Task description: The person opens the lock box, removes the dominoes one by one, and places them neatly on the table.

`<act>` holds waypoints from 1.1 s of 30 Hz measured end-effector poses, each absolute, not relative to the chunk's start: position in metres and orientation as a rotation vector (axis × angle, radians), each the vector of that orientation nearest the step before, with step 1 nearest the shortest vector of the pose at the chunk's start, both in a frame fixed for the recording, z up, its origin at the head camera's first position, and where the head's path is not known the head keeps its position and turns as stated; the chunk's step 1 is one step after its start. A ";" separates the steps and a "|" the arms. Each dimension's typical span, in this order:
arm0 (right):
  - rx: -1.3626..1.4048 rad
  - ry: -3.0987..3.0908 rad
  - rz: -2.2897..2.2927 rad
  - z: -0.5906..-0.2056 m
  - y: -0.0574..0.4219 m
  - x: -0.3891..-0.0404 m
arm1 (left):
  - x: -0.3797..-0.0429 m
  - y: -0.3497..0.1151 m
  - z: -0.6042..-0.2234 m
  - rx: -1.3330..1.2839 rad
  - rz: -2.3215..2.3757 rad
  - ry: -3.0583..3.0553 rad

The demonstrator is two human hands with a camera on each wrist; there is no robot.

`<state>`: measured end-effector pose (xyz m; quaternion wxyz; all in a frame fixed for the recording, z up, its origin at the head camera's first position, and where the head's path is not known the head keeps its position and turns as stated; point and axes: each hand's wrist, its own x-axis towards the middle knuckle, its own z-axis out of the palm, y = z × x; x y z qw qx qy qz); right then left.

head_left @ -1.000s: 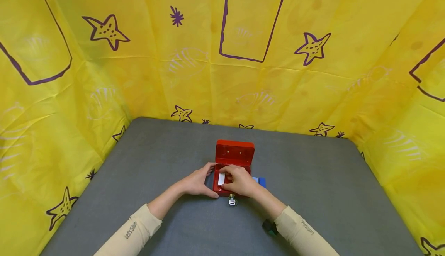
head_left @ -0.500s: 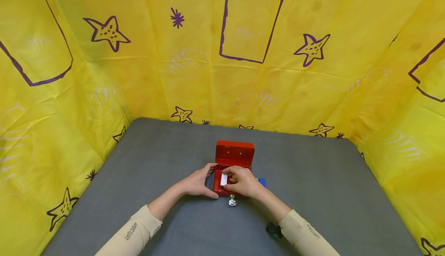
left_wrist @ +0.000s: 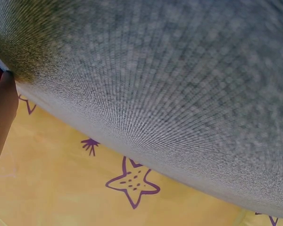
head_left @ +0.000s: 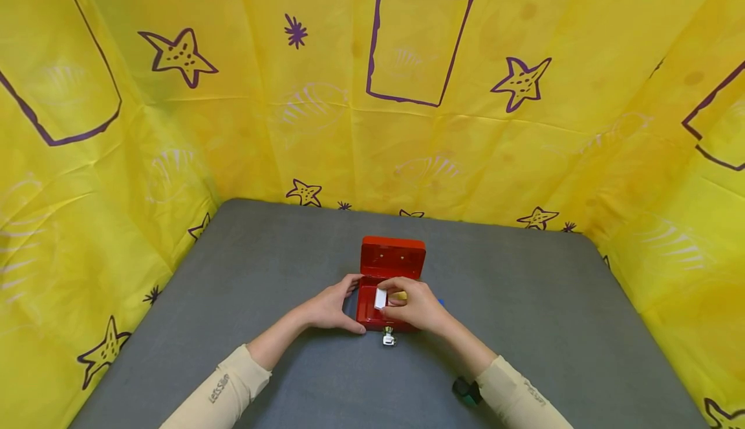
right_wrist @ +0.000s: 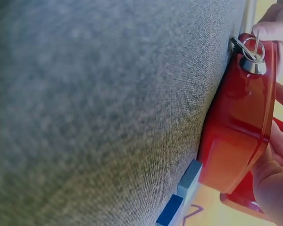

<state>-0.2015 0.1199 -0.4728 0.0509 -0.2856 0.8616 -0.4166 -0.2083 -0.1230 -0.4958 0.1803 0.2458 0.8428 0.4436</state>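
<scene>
A red cash box (head_left: 369,312) stands on the grey table with its lid (head_left: 392,258) raised. Keys on a ring (right_wrist: 253,49) hang from the lock on its front. My left hand (head_left: 330,305) holds the box's left end, thumb at the front corner and fingers at the back. Over the box's tray, my right hand (head_left: 418,305) pinches a white rectangular block (head_left: 381,299) between thumb and fingers. A small yellow patch (head_left: 400,296) shows behind those fingers, its kind unclear. The left wrist view catches only part of the left hand (left_wrist: 4,101) and a sliver of red box.
Right of the box lie a dark blue block (right_wrist: 170,210) and a lighter blue block (right_wrist: 189,178), mostly hidden behind the right hand in the head view. Yellow cloth (head_left: 314,138) with starfish drawings hangs around the grey table (head_left: 279,241). A dark object (head_left: 467,391) sits by the right sleeve.
My right hand has shifted right across the box, carrying the white block with it. The yellow patch has come into sight, and the blue blocks are more covered. My left hand has stayed in place.
</scene>
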 end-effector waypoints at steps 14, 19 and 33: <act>-0.720 2.508 -1.434 -0.475 0.134 -0.201 | -0.207 -0.122 -0.494 0.640 1.226 2.387; -0.673 2.523 -1.447 -0.476 0.138 -0.200 | -0.207 -0.122 -0.494 0.636 1.231 2.385; -0.590 2.534 -1.500 -0.468 0.153 -0.196 | -0.207 -0.121 -0.493 0.644 1.230 2.392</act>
